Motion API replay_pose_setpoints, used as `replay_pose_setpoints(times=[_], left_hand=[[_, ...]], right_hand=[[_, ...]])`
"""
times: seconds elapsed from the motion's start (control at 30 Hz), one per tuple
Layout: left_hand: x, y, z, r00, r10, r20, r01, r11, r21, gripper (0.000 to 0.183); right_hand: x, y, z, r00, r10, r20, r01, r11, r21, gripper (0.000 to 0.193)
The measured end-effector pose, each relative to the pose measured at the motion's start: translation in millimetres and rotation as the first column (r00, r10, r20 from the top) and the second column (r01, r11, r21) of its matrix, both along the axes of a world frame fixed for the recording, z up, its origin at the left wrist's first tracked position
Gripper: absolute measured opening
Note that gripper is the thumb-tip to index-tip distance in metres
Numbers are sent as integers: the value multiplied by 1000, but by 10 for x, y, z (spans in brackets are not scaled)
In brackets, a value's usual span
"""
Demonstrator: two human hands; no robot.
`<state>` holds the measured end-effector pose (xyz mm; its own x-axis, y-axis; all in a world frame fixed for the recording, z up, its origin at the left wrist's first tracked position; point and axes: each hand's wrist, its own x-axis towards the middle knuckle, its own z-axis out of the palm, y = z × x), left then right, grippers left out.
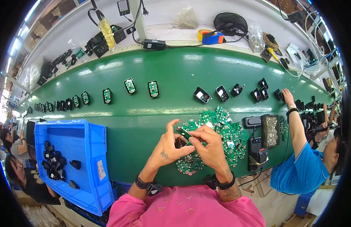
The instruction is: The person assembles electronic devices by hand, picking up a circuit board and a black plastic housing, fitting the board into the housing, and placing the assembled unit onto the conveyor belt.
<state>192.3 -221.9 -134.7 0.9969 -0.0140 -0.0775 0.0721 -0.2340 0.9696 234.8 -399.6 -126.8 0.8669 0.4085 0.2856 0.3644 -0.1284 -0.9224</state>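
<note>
Just above the near edge of the green bench, my two hands meet. My right hand (210,146) pinches a small green circuit board (184,133) between thumb and fingers, holding it tilted. My left hand (166,148) curls around a black plastic housing (179,143), mostly hidden by the fingers; its index finger points up beside the board. Under and beyond my right hand lies a heap of loose green circuit boards (232,138). Farther back stand black housings with boards fitted (153,89), and to their right open black housings (222,93).
A blue plastic crate (96,151) with black parts stands at left. Right of the heap are a grey tray of small metal parts (271,130) and a black boxy device (258,153). A co-worker in blue (302,166) reaches onto the bench. A tape roll (210,36) sits on the back shelf.
</note>
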Motion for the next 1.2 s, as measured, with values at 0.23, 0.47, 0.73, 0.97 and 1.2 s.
replay_pose_setpoints(times=[0.23, 0.47, 0.73, 0.97, 1.2], left_hand=[[20, 15, 28, 996, -19, -87, 20, 1000, 9, 110], [6, 57, -150, 999, -16, -28, -2, 845, -534, 89], [-53, 23, 8, 999, -30, -39, 10, 900, -436, 64], [-128, -25, 66, 986, -72, -153, 1, 908, -420, 54], [-150, -115, 64, 969, -191, -158, 133, 938, -321, 52]], right_hand=[[0, -48, -31, 987, 39, 156, -17, 990, -141, 24], [-59, -55, -78, 906, 40, 421, 48, 980, -195, 29], [-101, -25, -133, 874, 94, 477, 1, 981, -195, 26], [-77, -39, -69, 942, -62, 331, 102, 989, -105, 24], [-5, -57, -42, 963, 79, 259, -52, 993, -110, 19]])
